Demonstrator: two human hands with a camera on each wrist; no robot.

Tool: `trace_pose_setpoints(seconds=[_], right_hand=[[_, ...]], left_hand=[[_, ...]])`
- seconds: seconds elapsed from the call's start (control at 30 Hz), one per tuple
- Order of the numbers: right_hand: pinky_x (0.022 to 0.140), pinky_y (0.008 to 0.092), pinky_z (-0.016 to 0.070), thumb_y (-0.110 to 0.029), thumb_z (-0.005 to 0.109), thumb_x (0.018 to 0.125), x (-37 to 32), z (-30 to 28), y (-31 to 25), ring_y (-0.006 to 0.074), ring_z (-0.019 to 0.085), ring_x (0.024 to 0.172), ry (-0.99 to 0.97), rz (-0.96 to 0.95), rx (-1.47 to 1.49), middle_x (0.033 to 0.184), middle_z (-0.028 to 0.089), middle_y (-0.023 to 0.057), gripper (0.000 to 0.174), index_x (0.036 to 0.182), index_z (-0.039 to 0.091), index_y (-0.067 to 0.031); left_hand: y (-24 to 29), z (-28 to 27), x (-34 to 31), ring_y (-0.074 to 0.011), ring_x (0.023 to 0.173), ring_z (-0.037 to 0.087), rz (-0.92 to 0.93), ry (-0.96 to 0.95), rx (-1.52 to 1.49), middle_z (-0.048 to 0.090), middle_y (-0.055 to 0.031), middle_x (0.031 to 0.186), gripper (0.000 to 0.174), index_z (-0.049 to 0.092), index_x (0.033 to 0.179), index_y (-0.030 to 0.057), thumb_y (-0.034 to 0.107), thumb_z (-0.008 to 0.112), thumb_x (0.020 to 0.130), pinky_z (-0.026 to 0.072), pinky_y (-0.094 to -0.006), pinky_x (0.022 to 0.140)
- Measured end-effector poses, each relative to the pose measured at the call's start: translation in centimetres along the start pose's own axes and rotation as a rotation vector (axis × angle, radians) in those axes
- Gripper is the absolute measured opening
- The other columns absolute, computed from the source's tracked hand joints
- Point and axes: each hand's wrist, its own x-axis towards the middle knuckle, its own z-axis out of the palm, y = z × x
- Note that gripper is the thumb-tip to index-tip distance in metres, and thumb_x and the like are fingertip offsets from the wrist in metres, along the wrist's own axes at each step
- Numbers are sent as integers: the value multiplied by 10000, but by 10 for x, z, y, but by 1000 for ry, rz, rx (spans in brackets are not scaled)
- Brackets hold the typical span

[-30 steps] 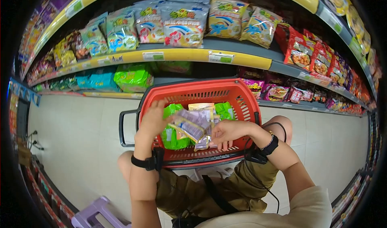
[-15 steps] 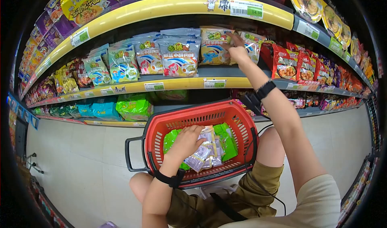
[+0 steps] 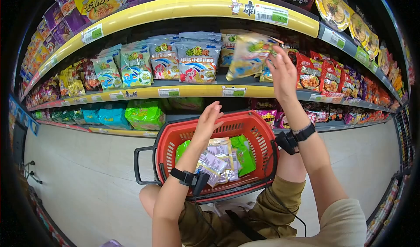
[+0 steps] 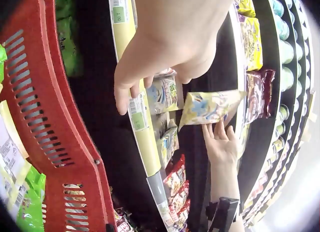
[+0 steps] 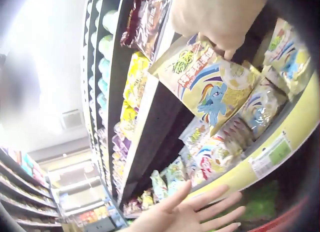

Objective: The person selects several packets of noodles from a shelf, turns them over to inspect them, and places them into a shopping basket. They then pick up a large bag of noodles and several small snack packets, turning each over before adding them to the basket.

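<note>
My right hand (image 3: pixel 283 74) pinches a yellow snack bag (image 3: pixel 250 57) by its edge, in front of the middle shelf. In the right wrist view the bag's front (image 5: pixel 212 89) shows a blue pony and a rainbow, with my fingers at its top edge. My left hand (image 3: pixel 208 122) holds nothing, its fingers extended over the far side of the red shopping basket (image 3: pixel 162 159). In the left wrist view the held bag (image 4: pixel 207 107) hangs tilted beyond that hand. Inside the basket lie pale purple packets (image 3: pixel 213 161) and green packs (image 3: pixel 244 157).
Similar snack bags (image 3: pixel 197 61) stand left of the held one, red noodle packs (image 3: pixel 309 70) to its right. The yellow shelf edge (image 3: pixel 183 17) above overhangs the row. Green bags (image 3: pixel 144 115) sit on the bottom shelf. The basket's black handle (image 3: pixel 136 166) sticks out left.
My right hand has gone from the basket to the shelf and pulled a yellow bag forward out of its row. The left hand has risen from the packets toward the basket's far rim.
</note>
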Motion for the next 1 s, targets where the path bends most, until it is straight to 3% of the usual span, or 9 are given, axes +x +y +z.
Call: trace_pose_setpoints(seconds=[0.03, 0.07, 0.2, 0.33, 0.43, 0.57, 0.67, 0.73, 1.0], right_hand=[[1014, 379, 378, -208, 465, 957, -3, -2, -8, 218, 497, 1149, -27, 20, 40, 1239, 509, 117, 390, 1274, 432, 16], [1014, 379, 378, -208, 465, 957, -7, -5, -10, 218, 497, 1149, -34, 22, 41, 1239, 509, 117, 390, 1274, 432, 16], [900, 385, 484, -314, 476, 930, -51, 4, -3, 227, 589, 1025, -107, 575, 440, 1160, 586, 118, 384, 1189, 511, -33], [861, 363, 499, -307, 487, 929, -92, 13, 26, 201, 609, 979, -136, 826, 439, 1108, 609, 103, 362, 1162, 527, -33], [847, 355, 498, -285, 483, 934, -85, 29, 22, 202, 621, 941, -33, 622, 39, 1044, 625, 102, 341, 1141, 525, -17], [851, 331, 450, -542, 298, 949, -76, 30, 17, 179, 541, 1020, -285, 666, 207, 1143, 534, 120, 635, 1181, 467, 25], [786, 279, 472, -364, 470, 939, -96, 31, 25, 136, 559, 968, -421, 553, -83, 1126, 526, 80, 469, 1260, 440, -23], [766, 255, 485, -188, 611, 874, -109, 34, 29, 115, 567, 935, -443, 558, 13, 1091, 525, 53, 449, 1252, 438, -22], [715, 252, 497, -161, 575, 907, -141, 30, 41, 102, 602, 787, -576, 676, -70, 881, 629, 66, 225, 1036, 557, 23]], left_hand=[[2, 1, -1, -278, 1253, 405, 3, 4, -4, 376, -131, 1387, 571, 325, 1386, 82, 430, 439, 947, 383, -403, 998], [4, 1, -1, -283, 1255, 399, -6, -12, -84, 368, -131, 1388, 602, 304, 1393, 82, 456, 436, 940, 379, -407, 1003], [17, 19, -15, -265, 1250, 398, 53, -150, -229, 372, -129, 1374, 672, 281, 1392, 66, 511, 446, 916, 370, -429, 1012], [22, 13, -22, -164, 973, 605, -82, -207, -374, 596, -87, 1112, 500, 470, 1236, 2, 298, 633, 869, 504, -320, 811], [30, 1, -23, -127, 881, 631, 17, -38, -347, 650, -81, 996, 313, 594, 1064, -20, 224, 634, 872, 515, -274, 759], [41, -3, -29, -109, 871, 616, 271, 178, -383, 636, -76, 1018, 318, 569, 1100, -24, 193, 634, 876, 505, -260, 765], [36, -8, -39, -118, 893, 611, 350, 277, -294, 625, -77, 1034, 330, 542, 1121, -23, 185, 627, 880, 498, -262, 792], [31, -10, -50, -131, 930, 604, 325, 334, -288, 606, -72, 1070, 334, 511, 1154, -1, 173, 613, 889, 506, -281, 799], [18, -15, -56, -190, 951, 624, 269, 413, -375, 601, -98, 1100, 338, 481, 1186, 19, 225, 543, 925, 529, -342, 792]])
